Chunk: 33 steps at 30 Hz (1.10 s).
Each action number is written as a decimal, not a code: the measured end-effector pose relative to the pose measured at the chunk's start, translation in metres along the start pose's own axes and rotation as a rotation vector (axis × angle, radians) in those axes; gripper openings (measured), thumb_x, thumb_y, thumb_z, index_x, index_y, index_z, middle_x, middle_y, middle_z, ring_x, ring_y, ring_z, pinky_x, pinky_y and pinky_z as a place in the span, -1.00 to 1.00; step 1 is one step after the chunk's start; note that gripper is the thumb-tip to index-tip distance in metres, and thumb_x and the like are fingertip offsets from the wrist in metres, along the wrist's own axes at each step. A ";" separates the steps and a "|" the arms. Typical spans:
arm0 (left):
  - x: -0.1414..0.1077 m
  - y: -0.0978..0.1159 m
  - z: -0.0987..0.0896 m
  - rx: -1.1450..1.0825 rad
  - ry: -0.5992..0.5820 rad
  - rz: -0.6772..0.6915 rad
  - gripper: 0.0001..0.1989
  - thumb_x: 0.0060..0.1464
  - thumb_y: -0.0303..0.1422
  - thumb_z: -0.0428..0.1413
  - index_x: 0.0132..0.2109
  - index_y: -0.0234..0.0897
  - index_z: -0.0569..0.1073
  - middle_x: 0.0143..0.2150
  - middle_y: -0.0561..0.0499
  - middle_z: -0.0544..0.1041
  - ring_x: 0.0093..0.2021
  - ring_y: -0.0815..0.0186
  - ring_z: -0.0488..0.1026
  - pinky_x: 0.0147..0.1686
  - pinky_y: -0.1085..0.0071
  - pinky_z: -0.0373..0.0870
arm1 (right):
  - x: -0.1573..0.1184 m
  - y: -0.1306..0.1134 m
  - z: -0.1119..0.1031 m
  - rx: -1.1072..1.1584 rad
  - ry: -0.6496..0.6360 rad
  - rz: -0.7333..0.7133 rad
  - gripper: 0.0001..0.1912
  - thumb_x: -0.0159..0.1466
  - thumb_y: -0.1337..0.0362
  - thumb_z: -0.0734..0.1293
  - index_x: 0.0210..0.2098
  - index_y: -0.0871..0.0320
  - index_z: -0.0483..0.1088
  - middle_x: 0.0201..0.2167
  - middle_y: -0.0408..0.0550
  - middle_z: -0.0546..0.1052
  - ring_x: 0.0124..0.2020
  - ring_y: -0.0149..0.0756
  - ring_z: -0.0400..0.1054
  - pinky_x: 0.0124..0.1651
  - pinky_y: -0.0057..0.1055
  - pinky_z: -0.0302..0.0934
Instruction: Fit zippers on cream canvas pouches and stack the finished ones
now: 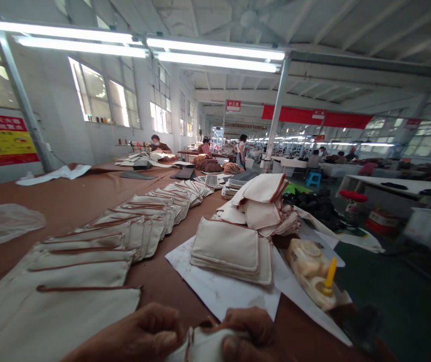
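Note:
At the bottom edge of the head view I hold a cream fabric piece with brown edging [204,346], partly cut off by the frame. My right hand [255,332] is closed around its right side, thumb on top. On its left side, my left hand [147,329] has its fingers pinched together at the edge; the exact grip is blurred. Left of my hands, a long overlapping row of cream pieces with brown edges [87,314] runs away across the table. Just beyond my hands, a neat stack of cream pieces [225,246] rests on white paper [208,294].
The brown-topped table [185,281] also bears a looser cream pile [262,213], a stained plastic container with a yellow nozzle [328,279] at right, and a clear plastic bag [12,223] at left. Farther off are co-workers [241,151] and a blue stool [313,178].

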<state>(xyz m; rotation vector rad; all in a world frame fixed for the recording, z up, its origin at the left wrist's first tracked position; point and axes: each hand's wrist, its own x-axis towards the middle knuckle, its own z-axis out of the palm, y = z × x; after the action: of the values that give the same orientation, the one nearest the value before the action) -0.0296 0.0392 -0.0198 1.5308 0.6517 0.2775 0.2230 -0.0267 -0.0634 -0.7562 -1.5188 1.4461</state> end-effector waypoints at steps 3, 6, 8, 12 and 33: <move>0.001 -0.001 0.008 -0.180 0.000 0.022 -0.56 -0.06 -0.06 0.31 -0.28 -0.39 0.45 -0.42 0.05 0.34 -0.42 0.41 0.15 -0.44 0.52 0.05 | -0.011 -0.004 -0.009 0.152 0.081 0.064 -0.62 0.20 -0.04 0.39 -0.41 0.17 0.34 -0.53 -0.20 0.24 -0.54 -0.46 0.05 -0.50 -0.51 -0.03; 0.005 0.018 0.023 -0.168 -0.032 0.096 -0.68 0.07 -0.17 0.25 -0.24 -0.39 0.47 -0.31 0.01 0.40 -0.34 0.38 0.23 -0.33 0.51 0.16 | -0.018 -0.010 -0.017 0.073 0.095 0.090 -0.67 0.20 0.05 0.42 -0.39 0.20 0.35 -0.48 -0.17 0.26 -0.47 -0.43 0.07 -0.46 -0.52 0.00; 0.008 0.035 0.032 -0.088 -0.102 0.157 -0.75 0.15 -0.22 0.18 -0.23 -0.37 0.48 -0.25 0.00 0.42 -0.30 0.37 0.25 -0.27 0.50 0.19 | -0.021 -0.017 -0.018 0.003 0.061 0.089 -0.69 0.23 0.05 0.39 -0.27 0.19 0.39 -0.37 -0.11 0.33 -0.37 -0.37 0.15 -0.36 -0.49 0.09; 0.010 0.055 0.045 0.186 -0.114 0.163 -0.80 0.22 -0.28 0.07 -0.25 -0.34 0.46 -0.31 0.06 0.36 -0.31 0.37 0.20 -0.29 0.51 0.18 | -0.023 -0.031 -0.010 -0.007 -0.026 0.090 -0.71 0.32 0.07 0.31 -0.14 0.18 0.36 -0.31 -0.10 0.35 -0.32 -0.35 0.16 -0.28 -0.45 0.11; 0.039 0.013 0.065 -0.094 0.001 -0.027 -0.72 0.04 -0.22 0.21 -0.35 -0.39 0.41 -0.47 0.10 0.31 -0.47 0.45 0.10 -0.49 0.52 0.02 | -0.024 -0.016 -0.005 -0.089 0.102 0.158 -0.64 0.37 0.01 0.20 -0.34 0.19 0.31 -0.49 -0.20 0.24 -0.46 -0.41 0.05 -0.43 -0.47 -0.03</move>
<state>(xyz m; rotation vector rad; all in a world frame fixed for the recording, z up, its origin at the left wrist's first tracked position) 0.0406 0.0071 -0.0207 1.4313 0.6505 0.2844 0.2398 -0.0484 -0.0527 -1.0075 -1.4805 1.4387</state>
